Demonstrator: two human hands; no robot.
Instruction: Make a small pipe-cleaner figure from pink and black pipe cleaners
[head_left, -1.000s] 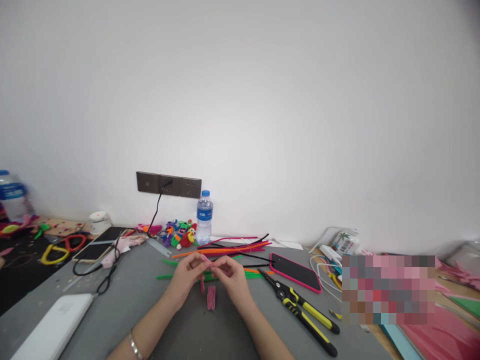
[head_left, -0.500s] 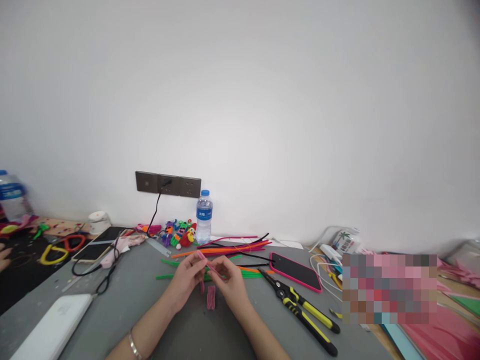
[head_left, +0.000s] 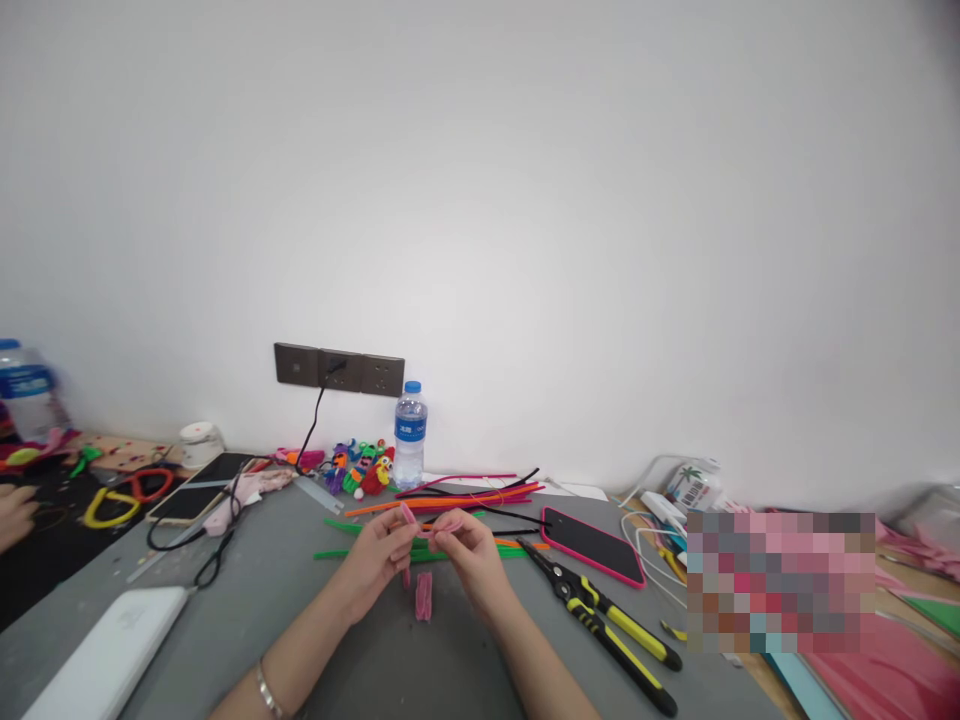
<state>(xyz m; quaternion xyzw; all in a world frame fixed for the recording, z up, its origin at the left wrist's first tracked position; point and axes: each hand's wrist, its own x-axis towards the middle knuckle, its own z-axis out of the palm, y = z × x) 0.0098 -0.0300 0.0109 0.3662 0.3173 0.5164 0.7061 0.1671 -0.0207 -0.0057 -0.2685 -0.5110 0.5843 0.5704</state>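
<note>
While the left hand [head_left: 375, 560] and right hand [head_left: 469, 555] meet above the gray table [head_left: 262, 600], both pinch a pink pipe cleaner [head_left: 420, 527] between fingertips. Just below them, a folded pink piece [head_left: 424, 595] lies near yellow-handled pliers [head_left: 607, 625].

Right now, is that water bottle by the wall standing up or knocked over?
Upright. The water bottle stands on the table near the wall, blue cap on top, beside the small colourful figures.
</note>
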